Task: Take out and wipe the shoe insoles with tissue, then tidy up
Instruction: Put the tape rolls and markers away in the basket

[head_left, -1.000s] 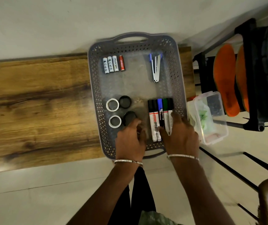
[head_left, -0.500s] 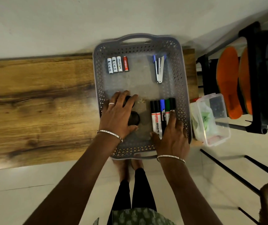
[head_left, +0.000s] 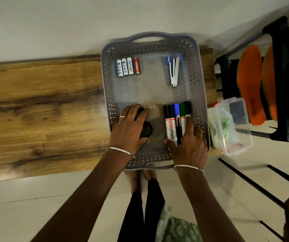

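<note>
Closest to the camera are the person's two bare feet [head_left: 141, 177] on the pale floor [head_left: 35, 206], under the edge of a wooden table [head_left: 44, 110]. Both arms reach forward, and each wrist wears a thin bracelet [head_left: 121, 151].

The left hand [head_left: 129, 131] lies inside a grey tray [head_left: 106, 84] with holes in its sides. Its fingers are fairly straight and a little apart, and they rest on top of a black round lid [head_left: 147, 129]. One finger has a ring [head_left: 122, 117]. The palm hides whatever is under it, so I cannot tell if it holds anything.

The right hand [head_left: 190, 147] is also in the tray. Its fingers are spread and lie flat on a row of markers [head_left: 172, 119], with the thumb sticking out to the left. The markers lie side by side, touching, with black, blue and green caps pointing away.

Farther back in the tray, four batteries [head_left: 128, 67] lie in a neat row on the left. A stapler [head_left: 173, 70] lies on the right.

Just beside the tray on the right sits a clear plastic box [head_left: 234, 130] with something green inside.

Past the box, two orange insoles [head_left: 250, 84] stand on a black rack [head_left: 281, 84], well apart from both hands. A plain wall [head_left: 53, 23] is behind the table.
</note>
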Demonstrator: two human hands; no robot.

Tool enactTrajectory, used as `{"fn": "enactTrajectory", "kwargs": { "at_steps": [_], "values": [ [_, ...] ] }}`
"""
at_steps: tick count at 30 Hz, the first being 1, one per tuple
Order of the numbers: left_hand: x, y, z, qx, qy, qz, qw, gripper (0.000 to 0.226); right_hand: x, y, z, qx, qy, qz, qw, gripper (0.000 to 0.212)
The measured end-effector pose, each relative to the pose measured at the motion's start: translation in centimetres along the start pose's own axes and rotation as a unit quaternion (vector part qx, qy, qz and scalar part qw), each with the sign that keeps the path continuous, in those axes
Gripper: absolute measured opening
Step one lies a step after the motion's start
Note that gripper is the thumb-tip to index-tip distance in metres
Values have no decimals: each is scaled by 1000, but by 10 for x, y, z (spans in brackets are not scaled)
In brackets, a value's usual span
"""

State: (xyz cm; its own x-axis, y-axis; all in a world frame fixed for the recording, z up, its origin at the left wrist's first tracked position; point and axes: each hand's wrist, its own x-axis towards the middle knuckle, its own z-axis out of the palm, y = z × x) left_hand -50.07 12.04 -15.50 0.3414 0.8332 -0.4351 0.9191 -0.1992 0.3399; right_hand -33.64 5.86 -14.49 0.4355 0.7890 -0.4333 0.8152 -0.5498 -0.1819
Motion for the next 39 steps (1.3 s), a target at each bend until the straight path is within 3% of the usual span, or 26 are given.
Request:
{"fn": "enactTrajectory", "kwargs": {
  "at_steps": [13, 16, 21, 24, 28, 33, 39],
  "values": [
    [-21, 5, 6, -9, -45, 11, 999, 101, -1, 2, -3, 13, 15, -10, 1000, 98],
    [-22, 0, -5, -59, 51, 23, 997, 89, -3, 2, -11, 56, 70, -25, 996, 75],
    [-15, -29, -26, -165, 297, -10, 940, 30, 7, -3, -22, 159, 147, -79, 973, 21],
    [-2, -39, -39, -183, 339, -34, 922, 23, 28, -13, -31, 168, 157, -121, 966, 10],
    [28, -40, -55, -164, 288, -33, 943, 27, 73, -40, -40, 148, 152, -136, 968, 8],
    [76, -36, -67, -53, 160, -26, 985, 48, 120, -73, -47, 31, 109, -109, 988, 25],
    [120, -40, -70, 43, 83, 8, 996, 65, 138, -82, -45, 1, 138, -117, 983, 27]
  ]
}}
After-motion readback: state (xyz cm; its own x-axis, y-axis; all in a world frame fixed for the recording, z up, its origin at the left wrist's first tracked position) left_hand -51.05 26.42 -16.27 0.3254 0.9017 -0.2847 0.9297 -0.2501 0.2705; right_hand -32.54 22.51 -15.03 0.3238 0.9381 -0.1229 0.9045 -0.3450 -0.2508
